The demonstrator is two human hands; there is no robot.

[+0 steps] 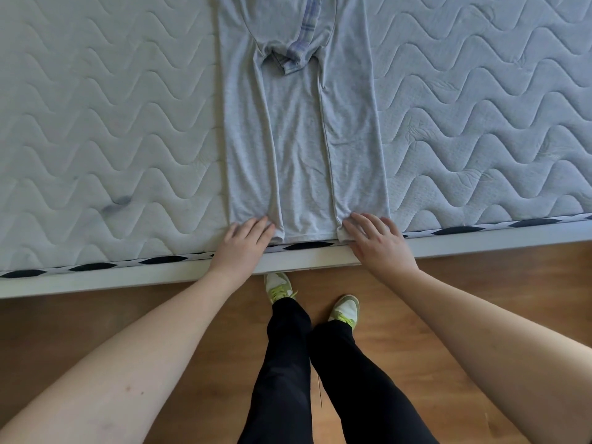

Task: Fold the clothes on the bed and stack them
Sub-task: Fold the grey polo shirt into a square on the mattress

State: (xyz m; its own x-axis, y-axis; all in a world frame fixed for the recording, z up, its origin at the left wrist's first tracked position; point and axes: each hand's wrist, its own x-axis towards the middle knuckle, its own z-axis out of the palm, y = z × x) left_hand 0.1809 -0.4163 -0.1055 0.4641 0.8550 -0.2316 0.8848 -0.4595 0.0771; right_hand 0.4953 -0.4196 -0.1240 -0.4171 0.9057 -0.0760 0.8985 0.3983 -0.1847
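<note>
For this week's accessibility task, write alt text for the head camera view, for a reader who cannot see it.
A person's left hand and right hand rest on the near hem corners of a grey shirt, its sides folded inward, lying on a quilted mattress. Below, black trousers and green-laced shoes stand on a wooden floor.

Quilted wave-stitched mattress (112, 123), grey folded garment (304, 149) flat across it, hem at the near edge.

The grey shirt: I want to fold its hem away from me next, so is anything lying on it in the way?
Nothing visible blocks it. Left hand and right hand rest on the grey shirt hem; only its own plaid-trimmed sleeves lie folded on it.
</note>
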